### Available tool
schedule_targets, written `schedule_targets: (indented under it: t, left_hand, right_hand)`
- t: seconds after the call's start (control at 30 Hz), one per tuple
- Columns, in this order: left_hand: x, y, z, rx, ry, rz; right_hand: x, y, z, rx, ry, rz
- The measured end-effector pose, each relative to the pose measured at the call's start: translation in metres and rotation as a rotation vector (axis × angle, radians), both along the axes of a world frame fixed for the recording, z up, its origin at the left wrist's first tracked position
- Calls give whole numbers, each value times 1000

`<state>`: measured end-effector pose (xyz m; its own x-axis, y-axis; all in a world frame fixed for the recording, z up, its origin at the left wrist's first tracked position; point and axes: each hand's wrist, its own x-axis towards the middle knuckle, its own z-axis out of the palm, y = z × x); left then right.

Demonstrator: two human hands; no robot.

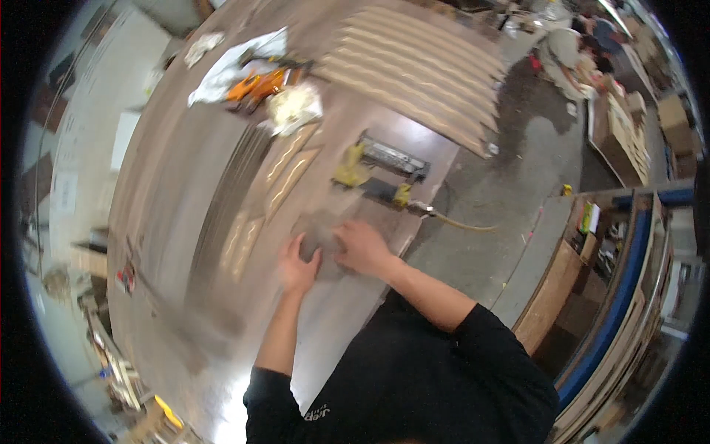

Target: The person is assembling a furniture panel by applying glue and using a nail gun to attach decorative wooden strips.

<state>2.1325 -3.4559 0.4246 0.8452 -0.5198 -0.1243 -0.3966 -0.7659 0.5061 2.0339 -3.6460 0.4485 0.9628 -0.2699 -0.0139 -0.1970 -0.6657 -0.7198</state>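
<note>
My left hand [298,268] is above the tabletop, thumb and fingers spread apart in a C shape. Close to its right, my right hand [361,248] has its fingers curled inward. A blurred grey patch [319,231] lies between the two hands; what it is, and whether the right fingers grip it, I cannot make out. Just beyond my hands is a yellow and black nail gun [366,177] on its side, with a hose [466,222] attached. Short wooden strips with wavy glue lines [291,180] lie to the left, beside a stack of long brown strips [229,196].
Several glue-lined strips [410,66] lie in rows at the far side of the brown table [163,244]. An orange tool [259,85] rests by a white bag [229,70] and a crumpled pale cloth [294,109]. A blue-edged shelf [603,296] stands right; a person [566,55] is far right.
</note>
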Motion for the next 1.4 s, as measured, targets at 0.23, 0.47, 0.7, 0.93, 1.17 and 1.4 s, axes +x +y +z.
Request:
schedule_targets:
  t: [0.23, 0.47, 0.7, 0.93, 1.17, 1.4]
  left_hand:
    - [-4, 16, 41, -230, 54, 88]
    - [-19, 30, 56, -216, -176, 105]
    - [-31, 19, 78, -208, -212, 116]
    - [-39, 12, 85, -278, -179, 118]
    - [-61, -6, 84, -443, 51, 41]
    - [-110, -62, 156, -807, 476, 20]
  right_hand:
    - [-33, -146, 32, -147, -522, -751]
    - [-100, -272, -43, 427, -240, -1042]
    - [-90, -266, -12, -152, -66, -571]
    - [-67, -268, 68, -177, 454, -290]
    - [-185, -250, 44, 858, 350, -256]
    - [-197, -61, 53, 1142, 231, 52]
